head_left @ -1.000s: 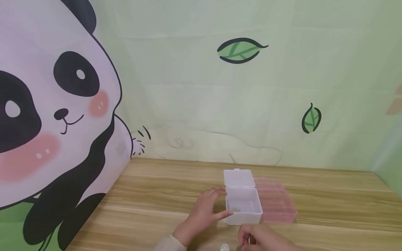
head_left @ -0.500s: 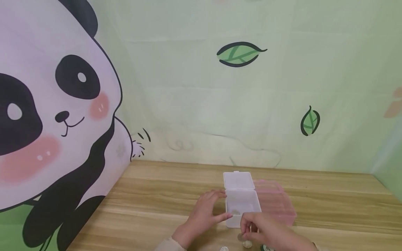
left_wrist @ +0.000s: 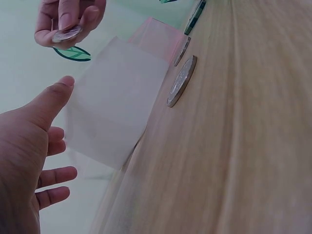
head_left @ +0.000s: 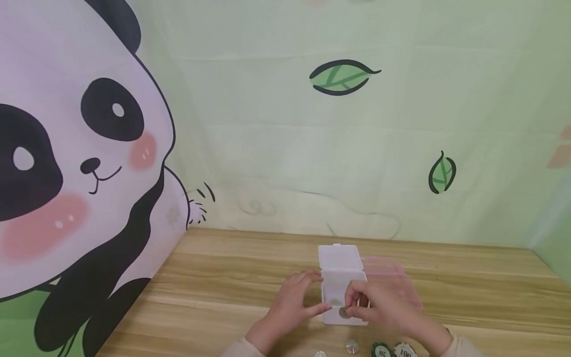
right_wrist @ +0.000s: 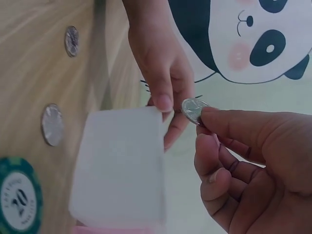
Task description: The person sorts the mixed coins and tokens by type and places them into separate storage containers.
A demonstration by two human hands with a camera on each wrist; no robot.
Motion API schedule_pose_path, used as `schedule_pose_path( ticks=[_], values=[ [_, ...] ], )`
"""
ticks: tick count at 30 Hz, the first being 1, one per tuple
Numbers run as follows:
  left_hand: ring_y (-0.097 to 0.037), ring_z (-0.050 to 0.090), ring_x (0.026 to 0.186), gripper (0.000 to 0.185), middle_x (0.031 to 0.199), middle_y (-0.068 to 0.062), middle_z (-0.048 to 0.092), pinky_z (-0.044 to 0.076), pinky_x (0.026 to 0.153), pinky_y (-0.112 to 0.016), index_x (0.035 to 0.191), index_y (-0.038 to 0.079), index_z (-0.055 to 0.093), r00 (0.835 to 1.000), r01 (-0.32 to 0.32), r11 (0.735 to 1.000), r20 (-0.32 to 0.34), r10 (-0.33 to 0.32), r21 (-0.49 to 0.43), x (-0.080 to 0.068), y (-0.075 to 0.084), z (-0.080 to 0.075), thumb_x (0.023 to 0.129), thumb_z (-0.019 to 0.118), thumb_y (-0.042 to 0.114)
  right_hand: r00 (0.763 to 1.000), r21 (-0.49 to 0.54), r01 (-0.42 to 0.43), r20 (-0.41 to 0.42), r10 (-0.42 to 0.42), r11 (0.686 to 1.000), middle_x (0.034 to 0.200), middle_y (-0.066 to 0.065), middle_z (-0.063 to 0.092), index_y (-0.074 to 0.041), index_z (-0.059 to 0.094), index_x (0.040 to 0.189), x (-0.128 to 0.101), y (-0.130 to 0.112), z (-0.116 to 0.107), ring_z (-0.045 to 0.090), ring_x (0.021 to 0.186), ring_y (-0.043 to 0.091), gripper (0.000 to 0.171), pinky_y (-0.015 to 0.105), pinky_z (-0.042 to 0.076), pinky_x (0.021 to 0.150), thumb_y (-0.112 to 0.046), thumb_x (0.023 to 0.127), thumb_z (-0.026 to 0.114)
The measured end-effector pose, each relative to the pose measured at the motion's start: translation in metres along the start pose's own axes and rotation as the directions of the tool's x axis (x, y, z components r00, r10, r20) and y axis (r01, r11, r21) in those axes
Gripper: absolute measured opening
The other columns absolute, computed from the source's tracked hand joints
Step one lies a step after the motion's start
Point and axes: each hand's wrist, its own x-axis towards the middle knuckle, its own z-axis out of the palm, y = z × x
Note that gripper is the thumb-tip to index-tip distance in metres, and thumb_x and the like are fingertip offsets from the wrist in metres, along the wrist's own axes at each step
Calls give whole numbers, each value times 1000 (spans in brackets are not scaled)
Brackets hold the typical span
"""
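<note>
Right now my right hand point(head_left: 379, 310) pinches a silver coin point(head_left: 344, 312) between thumb and forefinger, holding it just over the front edge of the small white box point(head_left: 341, 290) — the wrist view shows the coin point(right_wrist: 194, 110) clear of the box wall, not touching it. My left hand point(head_left: 292, 302) rests against the box's left side, fingers loosely spread and straight, thumb at the front corner. The box's lid point(head_left: 339, 256) lies open towards the back of the counter point(head_left: 214, 277), and something small sits inside, too blurred to name. A pink box point(head_left: 392, 277) stands just beside the white one on its right. Near the counter's front edge lie two more coins point(head_left: 352, 346) and two poker chips point(head_left: 382, 351) — one green, one marked 100.
</note>
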Motion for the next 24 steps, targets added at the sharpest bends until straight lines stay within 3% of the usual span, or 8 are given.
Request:
schedule_pose_path(
  ticks=[7,24],
  values=[
    [-21,54,123,53,134,0,57,42,105,-45,123,14,57,1000,3,1000,11,-3,3,0,-1,-1,83,70,45,999,-100,-43,-34,40,994,73,-12,59,-15,58,84,10,-4,-9,48,65,-6,11,16,45,56,-16,87,69],
    [-21,54,124,53,134,-1,58,41,106,-46,123,14,57,1000,10,1000,18,-9,-6,-1,-3,2,83,69,46,989,-146,-149,-25,147,978,76,-8,54,-14,56,84,32,20,-1,45,68,0,11,16,40,58,-14,89,66]
  ],
)
